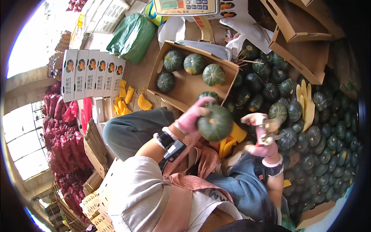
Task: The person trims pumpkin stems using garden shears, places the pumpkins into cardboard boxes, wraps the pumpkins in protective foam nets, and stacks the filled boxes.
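My left hand [192, 116], in a pink glove, grips a round dark green pumpkin [215, 123] over my lap, near the front edge of an open cardboard box [181, 91]. Inside the box stand several similar pumpkins [166, 81], and one [208, 94] near its front edge is partly hidden by my left hand. To the right, my right hand [267, 150], also gloved, is closed around what looks like a pair of pruning shears [262, 132] with red and metal parts. They are blurred, apart from the held pumpkin.
A large heap of pumpkins [305, 143] fills the right side, with a yellow glove [306, 104] on it. Empty cardboard boxes [299, 50] lean at the upper right. A scale display [186, 7], a green sack [132, 38] and printed cartons [92, 73] stand beyond and left.
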Motion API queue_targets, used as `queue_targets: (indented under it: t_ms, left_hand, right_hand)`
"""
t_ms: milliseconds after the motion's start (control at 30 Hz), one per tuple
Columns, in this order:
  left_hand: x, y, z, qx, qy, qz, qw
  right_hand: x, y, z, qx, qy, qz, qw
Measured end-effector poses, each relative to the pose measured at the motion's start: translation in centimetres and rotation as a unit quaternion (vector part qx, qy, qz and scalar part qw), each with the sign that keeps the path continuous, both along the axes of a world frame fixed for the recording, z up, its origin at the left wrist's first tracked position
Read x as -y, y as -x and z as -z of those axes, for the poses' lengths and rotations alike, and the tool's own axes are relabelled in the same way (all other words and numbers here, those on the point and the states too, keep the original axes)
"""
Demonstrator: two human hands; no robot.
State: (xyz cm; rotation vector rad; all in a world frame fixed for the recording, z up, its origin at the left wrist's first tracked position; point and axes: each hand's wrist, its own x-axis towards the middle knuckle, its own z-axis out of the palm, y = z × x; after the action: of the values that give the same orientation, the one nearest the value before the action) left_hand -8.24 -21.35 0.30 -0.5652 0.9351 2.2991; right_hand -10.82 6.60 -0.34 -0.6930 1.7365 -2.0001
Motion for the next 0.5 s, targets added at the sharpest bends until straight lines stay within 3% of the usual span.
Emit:
queue_targets:
  t_ms: [33,100,167,267,400,500]
  left_hand:
    - [1.6,0.1,0.0,-0.020,-0.008,-0.056,0.998]
    - [5.9,0.9,2.2,-0.008,0.000,-0.108,0.994]
    - [8.4,2.8,1.6,-0.034,0.109,-0.027,0.993]
    - [11.2,3.9,4.8,-0.027,0.271,-0.038,0.961]
    - [11.5,3.9,6.2,-0.056,0.301,-0.173,0.936]
    - [13.2,4.4,6.7,-0.134,0.488,-0.016,0.862]
  right_hand:
    - [-1.2,-0.1,0.2,0.020,-0.036,0.014,0.999]
    - [-3.3,-1.8,2.5,0.151,0.042,0.139,0.978]
    - [-4.7,-2.4,2.7,0.207,0.137,0.208,0.946]
    - [-6.8,-3.6,3.6,0.201,0.169,0.281,0.923]
    - [-9.6,-5.7,4.4,0.219,0.133,0.351,0.901]
    - [-10.4,-6.7,5.0,0.241,0.134,0.390,0.879]
